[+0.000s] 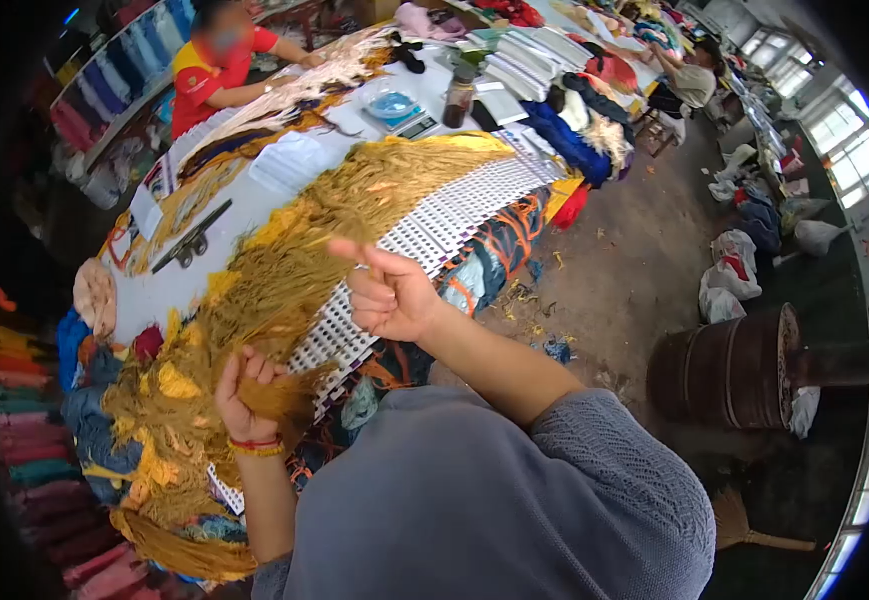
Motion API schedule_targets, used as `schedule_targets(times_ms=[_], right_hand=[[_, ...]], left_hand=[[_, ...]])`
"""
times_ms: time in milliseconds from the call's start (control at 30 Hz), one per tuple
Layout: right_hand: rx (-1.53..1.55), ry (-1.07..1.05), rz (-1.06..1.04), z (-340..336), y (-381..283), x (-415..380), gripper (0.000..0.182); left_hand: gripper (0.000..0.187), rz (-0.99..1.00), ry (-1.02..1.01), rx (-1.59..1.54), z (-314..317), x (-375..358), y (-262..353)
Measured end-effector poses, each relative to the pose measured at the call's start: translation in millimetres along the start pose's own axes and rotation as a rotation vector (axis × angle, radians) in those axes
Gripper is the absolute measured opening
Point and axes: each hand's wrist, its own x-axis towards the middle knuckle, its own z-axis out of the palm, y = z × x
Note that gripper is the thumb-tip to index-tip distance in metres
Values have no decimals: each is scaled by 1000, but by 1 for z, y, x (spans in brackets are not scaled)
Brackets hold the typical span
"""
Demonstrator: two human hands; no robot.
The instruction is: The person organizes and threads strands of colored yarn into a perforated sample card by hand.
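My left hand [245, 390], with a red and a yellow band at the wrist, is closed round a bundle of olive-gold yarn [290, 393] whose loose end sticks out to the right. My right hand [392, 290] is raised over the table edge, index finger stretched out and the other fingers curled in. Whether a fine strand lies in its fingers I cannot make out. Beneath both hands spreads a long heap of olive-gold yarn [275, 270]. A white sheet with rows of dark marks [435, 218] runs along the heap's near side.
Across the table a person in a red shirt [217, 85] handles pale strands. A scale [410, 122] with a blue dish, a dark jar [460, 97] and a black tool [193, 240] rest on the table. A brown barrel [720, 365] and a broom [755, 530] are at right.
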Motion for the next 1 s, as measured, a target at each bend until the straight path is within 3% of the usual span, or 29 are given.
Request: schedule_targets(times_ms=[67,100,233,300,367,600,667,767,1000], right_hand=[[-102,-97,88,-2,22,8,29],[-187,-137,133,-1,34,9,28],[-491,122,219,28,64,19,20],[-879,190,123,34,81,26,22],[-886,181,47,35,96,34,22],[-1265,139,202,38,118,44,14],[-1255,118,251,43,123,47,10],[-1154,65,110,36,135,53,8],[-1046,10,347,38,138,66,8]], left_hand=[[23,-36,153,-70,15,-6,-2],[28,-43,56,-88,3,-6,-2],[38,-4,104,40,9,-16,0],[40,31,45,51,7,-22,3],[40,80,63,67,7,-31,6],[36,226,137,144,12,-58,12],[36,252,135,124,13,-65,12],[35,376,262,191,14,-75,12],[31,547,437,217,15,-90,7]])
